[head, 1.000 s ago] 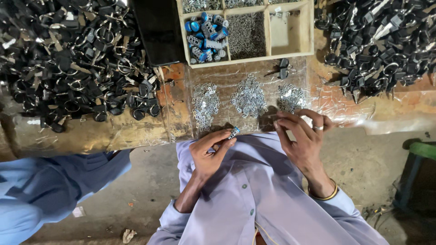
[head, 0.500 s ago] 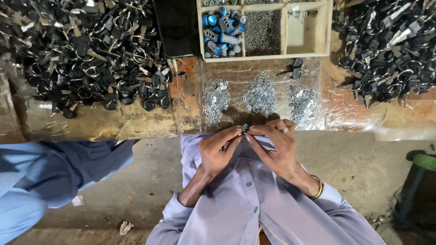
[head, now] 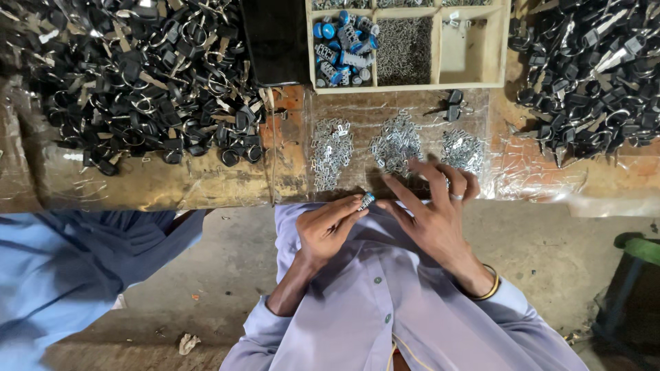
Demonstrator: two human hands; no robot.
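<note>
My left hand (head: pixel 328 227) pinches a small metal cylinder with a blue end (head: pixel 366 200) between thumb and fingertips, just at the bench's front edge. My right hand (head: pixel 432 209) reaches forward with fingers spread, its tips at the front of the middle pile of small silvery metal pieces (head: pixel 396 144). Two similar piles lie beside it, one to the left (head: pixel 331 151) and one to the right (head: pixel 462 149). A ring sits on one finger of the right hand and a bangle on that wrist.
A wooden compartment tray (head: pixel 440 48) at the back holds blue-capped cylinders (head: pixel 342 41) and tiny pins. Heaps of black-headed keys lie at the left (head: pixel 137 75) and right (head: pixel 591 69). Another person's blue sleeve (head: pixel 75 268) is at lower left. A green object (head: pixel 639 247) stands right.
My right hand has left the small cylinder and moved forward to the middle pile with fingers spread. My left hand still holds the cylinder near the bench edge.
</note>
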